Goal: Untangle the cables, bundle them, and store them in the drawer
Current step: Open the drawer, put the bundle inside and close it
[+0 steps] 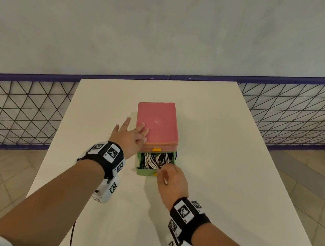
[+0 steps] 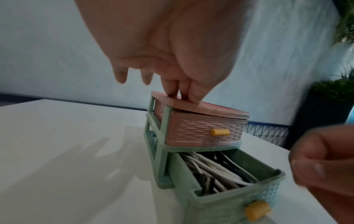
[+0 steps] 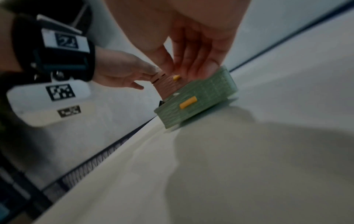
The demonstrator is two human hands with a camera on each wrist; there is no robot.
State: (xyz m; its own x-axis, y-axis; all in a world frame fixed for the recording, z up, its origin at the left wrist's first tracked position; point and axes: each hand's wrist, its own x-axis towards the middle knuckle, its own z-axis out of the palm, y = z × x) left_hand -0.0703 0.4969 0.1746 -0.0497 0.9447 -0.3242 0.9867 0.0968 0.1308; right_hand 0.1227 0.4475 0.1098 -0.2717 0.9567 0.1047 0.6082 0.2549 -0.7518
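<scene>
A small drawer unit with a pink top (image 1: 160, 120) stands mid-table. Its green lower drawer (image 1: 145, 172) is pulled out, and white and black cables (image 1: 155, 160) lie coiled inside it. The left wrist view shows the cables (image 2: 214, 169) filling the drawer (image 2: 220, 201) below the closed pink upper drawer (image 2: 203, 128). My left hand (image 1: 131, 136) lies flat with straight fingers pressing on the pink top's near-left corner. My right hand (image 1: 171, 180) hovers at the open drawer's front right rim, fingers loosely bent over it, with nothing visibly held.
The white table (image 1: 217, 154) is bare around the unit. A purple-framed wire fence (image 1: 18, 110) runs behind the table's far edge. Each drawer has a yellow knob (image 2: 257, 209). Wrist-camera cords trail off my arms toward the near edge.
</scene>
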